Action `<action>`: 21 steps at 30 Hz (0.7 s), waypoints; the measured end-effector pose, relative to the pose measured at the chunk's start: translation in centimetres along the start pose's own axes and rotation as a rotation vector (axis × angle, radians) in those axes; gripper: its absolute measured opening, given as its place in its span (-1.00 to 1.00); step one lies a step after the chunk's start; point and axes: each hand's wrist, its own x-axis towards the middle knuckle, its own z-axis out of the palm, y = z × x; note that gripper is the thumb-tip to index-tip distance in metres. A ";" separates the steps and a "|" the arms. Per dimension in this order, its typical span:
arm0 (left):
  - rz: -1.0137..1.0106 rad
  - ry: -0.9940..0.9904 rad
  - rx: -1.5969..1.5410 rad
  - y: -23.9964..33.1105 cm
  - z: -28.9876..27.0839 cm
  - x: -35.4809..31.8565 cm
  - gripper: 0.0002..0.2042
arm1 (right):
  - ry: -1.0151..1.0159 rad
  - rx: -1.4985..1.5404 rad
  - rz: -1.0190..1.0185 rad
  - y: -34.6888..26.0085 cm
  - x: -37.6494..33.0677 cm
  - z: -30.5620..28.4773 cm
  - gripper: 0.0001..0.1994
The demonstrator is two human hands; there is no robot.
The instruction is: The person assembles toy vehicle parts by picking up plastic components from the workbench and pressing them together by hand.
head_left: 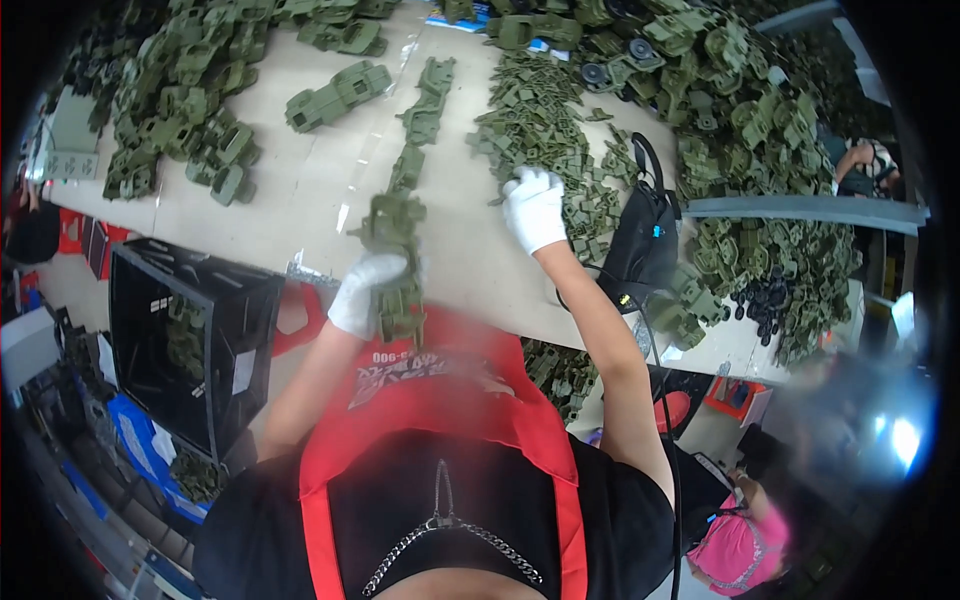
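The olive-green plastic toy assembly (393, 262) sits in the left hand (366, 292), held upright and close to the body just above the near table edge; it looks like a stack of moulded vehicle parts, its lower portion reaching down past the glove. The left hand, in a white glove, is wrapped around the assembly's lower half with fingers closed on it. The right hand (533, 208), also white-gloved, is stretched forward with fingers curled down into the heap of small green clips (545, 135); whether it has pinched 1 piece or only touches the heap cannot be told, since the fingertips are buried among the parts. Judged step: fetching a small part from the heap to add to the held assembly, so the work appears mid-cycle. The next move seems to call for separating a single clip from the tangle, then bringing it back to the left hand and aligning it with the assembly. Beside the right forearm lies a black bag (645, 238). A row of green parts (420, 118) runs up the beige table (300, 190), with larger green vehicle bodies (180, 100) piled at the far left and a black crate (190, 340) below the table edge.
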 end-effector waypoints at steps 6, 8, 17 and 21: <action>0.249 0.188 -0.074 0.1 -0.4 -0.1 -0.48 | -0.332 0.965 0.223 -7.9 -1.7 -13.9 -0.80; 0.359 0.258 0.066 -0.9 -0.1 -0.5 -0.66 | -0.461 1.117 0.217 -10.3 -2.5 -15.0 -0.77; 0.273 0.262 0.303 -2.2 0.5 -2.3 -0.64 | -0.371 0.778 0.330 -15.3 -5.5 -14.3 -0.75; 0.261 0.190 0.172 -2.7 -0.7 -2.6 -0.71 | -0.268 0.885 0.303 -15.6 -6.1 -13.8 -0.79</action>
